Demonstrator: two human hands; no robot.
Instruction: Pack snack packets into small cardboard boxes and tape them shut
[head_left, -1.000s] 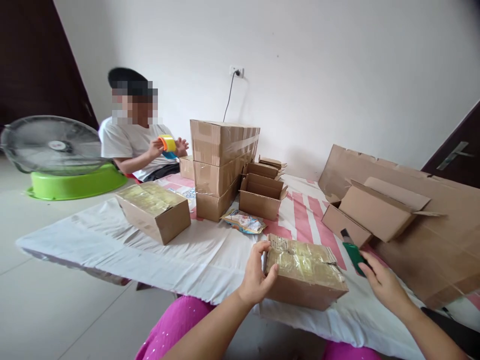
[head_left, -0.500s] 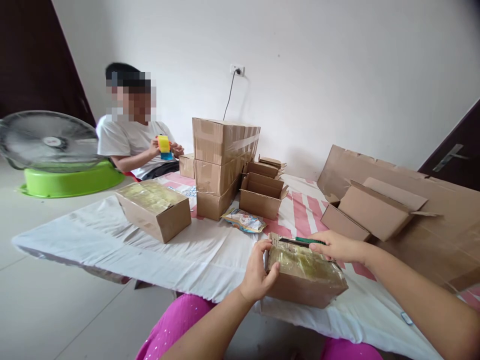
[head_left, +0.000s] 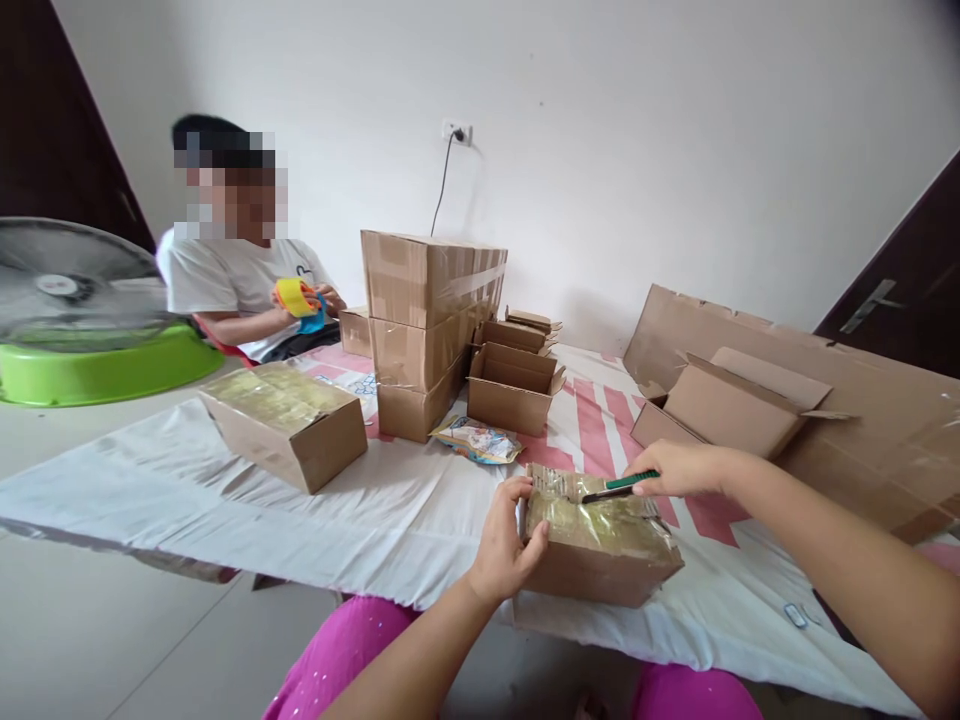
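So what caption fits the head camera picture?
Left hand on a taped box, right hand holding a cutter at its top.

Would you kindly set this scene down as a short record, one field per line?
Left hand: against the left end of the near taped carton
Right hand: holding a green-handled cutter, blade at the carton's taped top
Second taped carton: farther left, on the cloth
Stack: boxes three high, farther back
Open box: right of the stack
Packet: in front of the open box
Co-worker: holding a yellow, orange and blue item
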